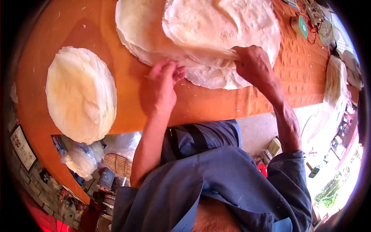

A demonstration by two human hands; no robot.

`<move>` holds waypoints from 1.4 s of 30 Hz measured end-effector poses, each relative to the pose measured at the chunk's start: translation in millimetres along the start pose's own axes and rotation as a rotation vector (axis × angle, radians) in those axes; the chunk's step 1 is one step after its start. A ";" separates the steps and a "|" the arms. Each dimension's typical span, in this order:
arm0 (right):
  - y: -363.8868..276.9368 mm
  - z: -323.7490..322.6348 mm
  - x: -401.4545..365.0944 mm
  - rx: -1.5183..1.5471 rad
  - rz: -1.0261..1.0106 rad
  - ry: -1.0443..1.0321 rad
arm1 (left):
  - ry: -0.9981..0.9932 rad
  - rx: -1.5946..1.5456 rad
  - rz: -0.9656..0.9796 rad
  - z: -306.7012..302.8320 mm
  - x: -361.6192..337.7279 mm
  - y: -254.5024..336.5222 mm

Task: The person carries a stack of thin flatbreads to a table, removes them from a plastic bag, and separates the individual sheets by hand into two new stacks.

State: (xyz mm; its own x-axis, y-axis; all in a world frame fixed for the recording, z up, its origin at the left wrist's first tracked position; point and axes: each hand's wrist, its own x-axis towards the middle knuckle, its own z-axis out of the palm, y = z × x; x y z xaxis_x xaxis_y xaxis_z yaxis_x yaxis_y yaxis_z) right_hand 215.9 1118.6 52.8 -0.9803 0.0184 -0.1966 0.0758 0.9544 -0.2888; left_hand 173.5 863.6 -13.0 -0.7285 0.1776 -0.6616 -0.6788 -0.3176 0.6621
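Note:
A pile of thin, off-white, ragged-edged sheets [143, 29] lies at the far edge of the orange-covered table [201, 102]. My right hand [255, 65] is closed on the near edge of an upper sheet [216, 27], pulling it into folds there. Lower layers, partly translucent, show beneath that edge. My left hand [164, 83] is just left of the folds, its fingers loosely bent and apart at the pile's near border, with no sheet visible in them. To the left, a separate oval stack of similar sheets [81, 94] slightly overhangs the table's near edge.
A green-and-white roll [299, 27] and tangled cords lie at the far right. Translucent plastic [336, 83] hangs by the right end. Below the table on the left are plastic bags [81, 160], a wicker basket [118, 166] and a framed picture [23, 148].

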 end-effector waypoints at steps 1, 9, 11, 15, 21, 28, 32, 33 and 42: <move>25.0 16.8 5.4 -0.137 -0.152 0.191 | -0.006 -0.027 0.016 -4.2 5.2 8.1; -20.7 -162.9 34.7 -0.676 -0.108 0.631 | -0.079 -0.155 0.058 -7.7 27.7 21.2; -49.4 -164.9 37.9 -0.638 -0.260 0.691 | -0.089 -0.150 0.060 -8.1 28.6 22.6; -52.3 -20.8 96.5 -0.366 -0.258 0.380 | -0.100 -0.294 -0.027 -14.5 40.5 16.7; -52.9 29.3 87.5 -0.061 -0.226 0.298 | -0.029 -0.380 -0.041 -4.5 34.3 18.3; -96.7 54.2 107.7 -0.055 -0.394 0.287 | -0.182 -0.389 -0.011 -11.0 48.2 13.5; -102.3 42.1 105.4 0.003 -0.342 0.251 | -0.276 -0.438 -0.034 -19.5 55.7 12.3; -102.8 34.4 111.8 0.032 -0.370 0.203 | -0.335 -0.492 -0.053 -24.1 58.6 9.3; -87.1 57.4 72.6 0.116 -0.423 0.451 | -0.306 -0.533 -0.062 -12.9 39.8 41.3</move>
State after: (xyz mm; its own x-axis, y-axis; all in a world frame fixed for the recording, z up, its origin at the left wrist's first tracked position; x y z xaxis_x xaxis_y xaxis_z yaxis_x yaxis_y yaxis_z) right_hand 148.6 1019.7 9.8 -0.9084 -0.2054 0.3642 -0.3406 0.8686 -0.3598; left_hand 117.6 845.5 -16.5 -0.7366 0.4444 -0.5099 -0.6383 -0.7060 0.3068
